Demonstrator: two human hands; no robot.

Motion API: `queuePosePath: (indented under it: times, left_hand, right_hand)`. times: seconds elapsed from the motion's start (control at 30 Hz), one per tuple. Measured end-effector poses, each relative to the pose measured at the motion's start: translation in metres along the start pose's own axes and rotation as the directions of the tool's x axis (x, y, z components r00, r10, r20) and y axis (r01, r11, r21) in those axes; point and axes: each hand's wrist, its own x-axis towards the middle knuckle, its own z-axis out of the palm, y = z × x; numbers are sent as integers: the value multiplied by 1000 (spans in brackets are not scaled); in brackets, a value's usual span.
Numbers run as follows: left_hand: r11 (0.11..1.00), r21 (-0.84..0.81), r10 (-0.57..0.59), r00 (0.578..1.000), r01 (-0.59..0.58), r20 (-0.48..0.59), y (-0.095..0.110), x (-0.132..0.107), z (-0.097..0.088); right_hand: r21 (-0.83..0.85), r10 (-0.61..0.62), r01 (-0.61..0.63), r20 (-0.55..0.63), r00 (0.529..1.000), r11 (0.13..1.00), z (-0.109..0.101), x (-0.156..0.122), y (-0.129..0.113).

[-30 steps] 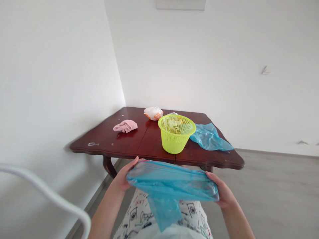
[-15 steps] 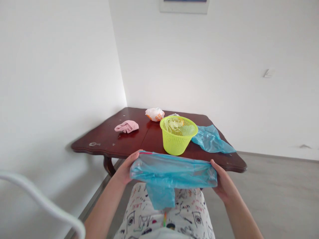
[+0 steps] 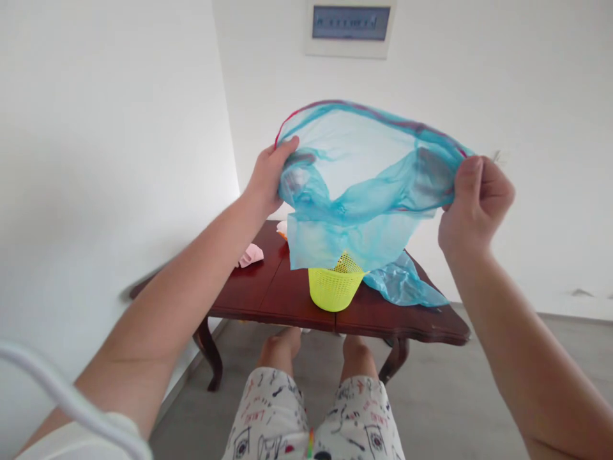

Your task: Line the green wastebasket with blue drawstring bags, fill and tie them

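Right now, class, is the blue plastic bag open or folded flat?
Open: the blue plastic bag hangs with its red-edged mouth spread wide between the left hand and the right hand.

The raised blue bag (image 3: 354, 191) hangs directly above the yellow basket (image 3: 334, 291), blocking the way down to it. Open air lies between the left hand (image 3: 268, 176) and the wall (image 3: 119, 128); the right hand (image 3: 476, 204) has room outward, over the floor (image 3: 502, 370), beyond the table (image 3: 268, 300).
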Motion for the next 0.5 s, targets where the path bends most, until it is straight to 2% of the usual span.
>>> queuePosePath:
  times: [0.03, 0.1, 0.17, 0.27, 0.37, 0.43, 0.5]
  left_hand:
    - [998, 59, 23, 1000, -24, 12, -2, -4, 3]
    - [978, 198, 53, 997, -63, 52, -12, -16, 3]
    - [932, 352, 43, 992, -82, 119, -28, -27, -5]
    - [871, 491, -121, 976, 17, 180, -50, -32, -19]
    - [872, 436, -313, 938, 222, 149, -61, -20, -23]
    - [903, 317, -356, 919, 290, 172, -62, -7, -20]
    - [934, 182, -345, 910, 308, 229, -61, 6, -14]
  right_hand:
    - [-62, -76, 76, -1, 997, 995, 1, -3, 0]
    - [-144, -85, 88, 30, 996, 986, -1, -17, 8]
    - [-227, -5, 23, 82, 997, 974, -10, -36, 26]
    - [-319, 164, -82, 240, 957, 944, -26, -59, 65]
    - [-364, 311, -182, 336, 889, 913, -34, -62, 103]
    - [-361, 383, -265, 310, 870, 894, -29, -54, 121]
    - [-288, 487, -416, 247, 838, 863, -18, -43, 131]
